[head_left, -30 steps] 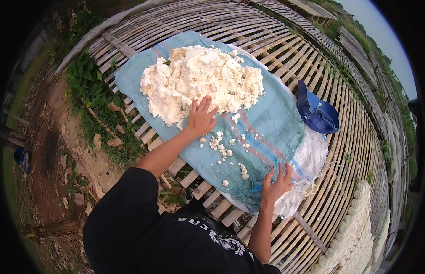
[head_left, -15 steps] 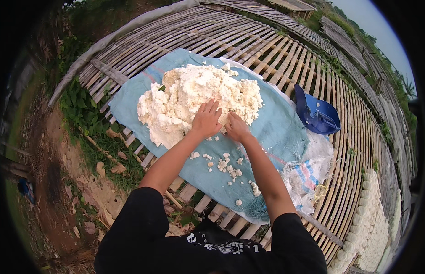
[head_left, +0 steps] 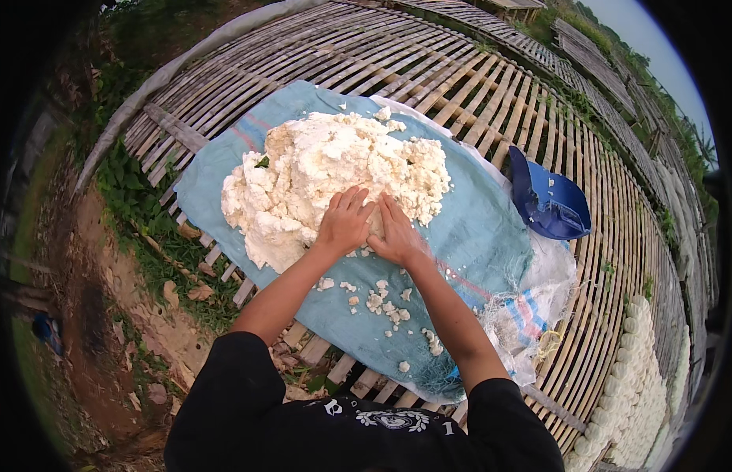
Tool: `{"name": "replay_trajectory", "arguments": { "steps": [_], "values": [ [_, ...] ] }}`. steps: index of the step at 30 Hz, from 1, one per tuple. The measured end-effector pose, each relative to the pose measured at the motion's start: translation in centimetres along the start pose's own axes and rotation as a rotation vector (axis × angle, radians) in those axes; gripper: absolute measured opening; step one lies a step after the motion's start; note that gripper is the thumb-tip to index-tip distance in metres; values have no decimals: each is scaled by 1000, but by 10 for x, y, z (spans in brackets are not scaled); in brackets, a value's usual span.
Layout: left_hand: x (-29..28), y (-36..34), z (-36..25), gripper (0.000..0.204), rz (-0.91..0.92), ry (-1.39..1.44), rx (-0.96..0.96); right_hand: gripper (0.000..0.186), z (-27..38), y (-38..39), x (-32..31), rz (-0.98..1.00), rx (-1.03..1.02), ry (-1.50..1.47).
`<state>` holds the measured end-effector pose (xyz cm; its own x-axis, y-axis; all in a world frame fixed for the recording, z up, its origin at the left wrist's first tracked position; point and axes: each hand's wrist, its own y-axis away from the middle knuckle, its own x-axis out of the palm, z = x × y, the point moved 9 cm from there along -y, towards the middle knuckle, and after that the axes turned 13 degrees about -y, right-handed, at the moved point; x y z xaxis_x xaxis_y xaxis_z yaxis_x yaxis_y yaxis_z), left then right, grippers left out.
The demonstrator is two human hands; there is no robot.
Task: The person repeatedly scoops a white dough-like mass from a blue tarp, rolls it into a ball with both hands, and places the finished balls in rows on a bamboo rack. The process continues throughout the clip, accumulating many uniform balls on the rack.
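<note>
A large lumpy mound of off-white, crumbly dough-like mass (head_left: 326,161) lies on a blue woven cloth (head_left: 476,228). Against the mound's near edge rests my left hand (head_left: 346,224), its fingers stretched out flat on the mass. Close to its right, my right hand (head_left: 397,236) lies on the same edge with fingers extended forward and its thumb toward the left hand. Any mass under the palms is hidden. Several loose crumbs (head_left: 385,307) of the same stuff are scattered on the cloth nearer to me.
Beneath the cloth is a bamboo slat platform (head_left: 610,228). A blue plastic scoop-like container (head_left: 551,197) sits on the slats at right. A frayed white sack (head_left: 531,315) lies at the cloth's right end. Rows of pale coiled pieces (head_left: 629,377) lie at lower right.
My right hand has gone from curled fingers to fingers extended forward, and sits closer to my left. Both hands appear slightly lower in view, which has shifted a little.
</note>
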<state>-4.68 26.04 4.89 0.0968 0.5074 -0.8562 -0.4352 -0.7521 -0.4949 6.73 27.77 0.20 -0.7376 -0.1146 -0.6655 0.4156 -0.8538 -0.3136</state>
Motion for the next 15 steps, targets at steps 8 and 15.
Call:
{"name": "replay_trajectory", "arguments": {
  "steps": [8, 15],
  "values": [
    [-8, 8, -6, 44, 201, 179, 92, 100, -5, 19, 18, 318, 178, -128],
    [-38, 19, 2, 42, -73, 341, -25, 118, 26, 20, 10, 39, 4, -29]
  ]
}}
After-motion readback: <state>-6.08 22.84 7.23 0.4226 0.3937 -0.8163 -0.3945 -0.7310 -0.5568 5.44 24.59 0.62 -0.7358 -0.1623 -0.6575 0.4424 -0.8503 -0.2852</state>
